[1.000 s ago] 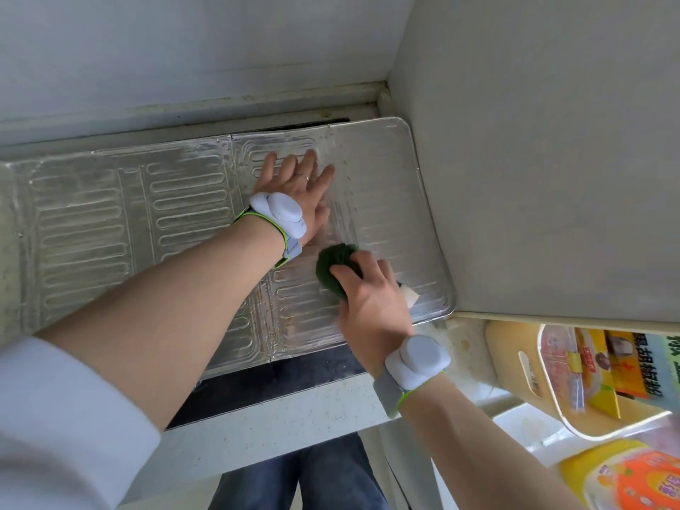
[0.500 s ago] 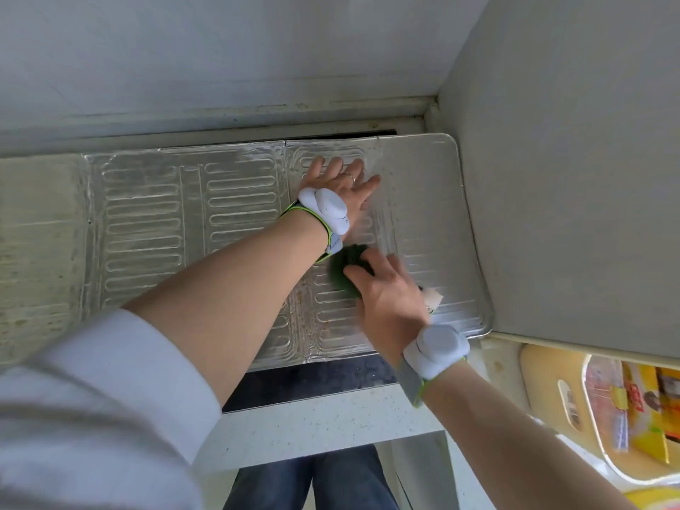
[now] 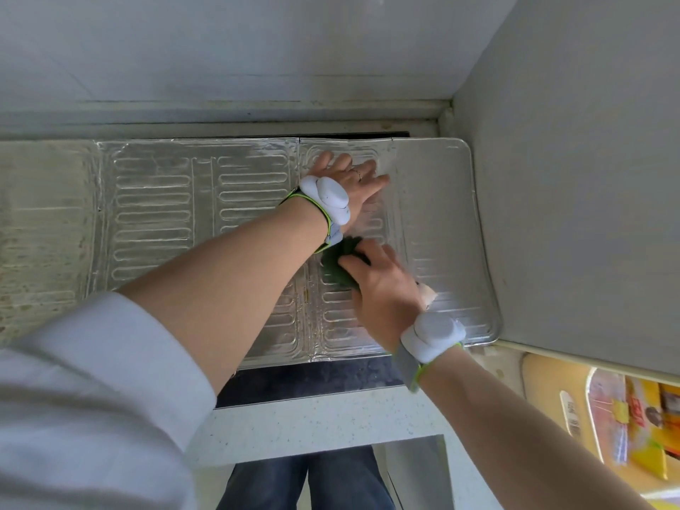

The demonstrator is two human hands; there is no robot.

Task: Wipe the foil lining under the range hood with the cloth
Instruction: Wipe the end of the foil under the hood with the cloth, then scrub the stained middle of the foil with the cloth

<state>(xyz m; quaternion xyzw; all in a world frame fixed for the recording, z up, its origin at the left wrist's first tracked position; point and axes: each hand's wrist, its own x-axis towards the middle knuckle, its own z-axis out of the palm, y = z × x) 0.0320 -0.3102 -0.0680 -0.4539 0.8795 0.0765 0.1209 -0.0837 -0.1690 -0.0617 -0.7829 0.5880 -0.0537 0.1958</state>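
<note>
Embossed silver foil lining (image 3: 176,211) covers the surface ahead, its right panel ending in a rounded corner by a grey cabinet side. My left hand (image 3: 355,180) lies flat on the foil near its far edge, fingers spread, a ring on one finger. Just below it my right hand (image 3: 382,285) presses a dark green cloth (image 3: 336,265) against the foil; a pale corner of the cloth sticks out at the hand's right side. Both wrists carry white devices on straps.
A grey cabinet side (image 3: 581,200) walls off the right. A dark strip (image 3: 312,380) and a pale speckled ledge (image 3: 316,421) lie below the foil. Yellow packages in a bin (image 3: 625,417) sit at lower right. The person's blue jeans (image 3: 305,480) show at the bottom.
The view has shifted, so more foil shows on the left. My right hand has slid the cloth left, up against my left wrist. My left hand stays flat on the foil.
</note>
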